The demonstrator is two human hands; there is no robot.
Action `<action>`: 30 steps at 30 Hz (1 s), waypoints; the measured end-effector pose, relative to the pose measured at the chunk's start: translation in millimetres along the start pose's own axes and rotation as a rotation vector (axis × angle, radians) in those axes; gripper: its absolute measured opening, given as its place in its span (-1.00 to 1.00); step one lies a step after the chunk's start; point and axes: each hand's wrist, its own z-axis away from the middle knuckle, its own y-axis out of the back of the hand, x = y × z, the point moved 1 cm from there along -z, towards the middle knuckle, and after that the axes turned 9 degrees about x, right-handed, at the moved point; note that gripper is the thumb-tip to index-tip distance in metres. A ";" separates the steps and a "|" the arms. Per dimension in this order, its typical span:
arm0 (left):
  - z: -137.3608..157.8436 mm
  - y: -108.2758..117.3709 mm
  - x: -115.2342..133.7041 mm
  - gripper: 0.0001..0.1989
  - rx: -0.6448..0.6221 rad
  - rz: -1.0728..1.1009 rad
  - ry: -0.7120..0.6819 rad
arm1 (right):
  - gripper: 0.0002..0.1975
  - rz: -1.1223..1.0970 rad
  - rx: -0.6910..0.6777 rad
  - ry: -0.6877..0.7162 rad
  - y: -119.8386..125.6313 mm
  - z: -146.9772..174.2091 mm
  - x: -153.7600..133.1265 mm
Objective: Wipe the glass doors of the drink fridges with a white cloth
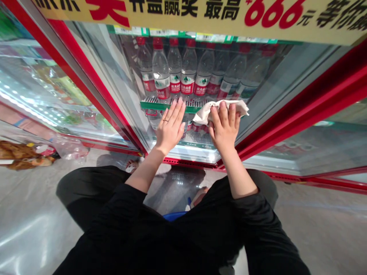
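A white cloth (202, 114) lies bunched against the glass door of a drinks fridge. My right hand (226, 128) presses on it with its fingers over the folds, holding it to the glass. To the left, my left hand (171, 125) is open, fingers straight and close together, its palm toward the same pane; it wears a ring and holds nothing. Behind the glass, clear water bottles (187, 70) with red caps and red labels stand in a row on a green-edged shelf (151, 105). More bottles on the shelf below are partly hidden by my hands.
Red door frames (286, 118) border the pane. A yellow banner (275, 28) crosses the top. A clear plastic bag (70, 147) lies on the floor at left, beside a brown item (17, 152). My bent knees (88, 187) are close to the fridge, with something blue (174, 216) beneath me.
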 end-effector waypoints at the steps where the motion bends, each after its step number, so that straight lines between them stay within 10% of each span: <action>1: 0.8 -2.4 1.8 -0.32 0.008 0.005 -0.003 | -0.39 0.000 -0.005 -0.001 -0.3 0.9 -2.8; 8: 10.2 -11.7 4.5 -0.32 0.052 -0.001 0.000 | -0.43 -0.070 -0.134 0.186 0.4 14.5 -0.9; 16: 11.8 -12.4 1.0 -0.32 0.032 0.005 -0.013 | -0.45 0.079 0.114 -0.079 -5.4 24.6 19.9; 24: 7.5 0.5 14.6 -0.34 -0.144 0.055 0.103 | -0.46 -0.025 0.008 0.245 -13.9 23.0 -17.5; 30: 3.1 9.6 10.7 -0.37 -0.210 0.048 0.073 | -0.48 0.010 0.089 0.041 -24.8 27.2 13.2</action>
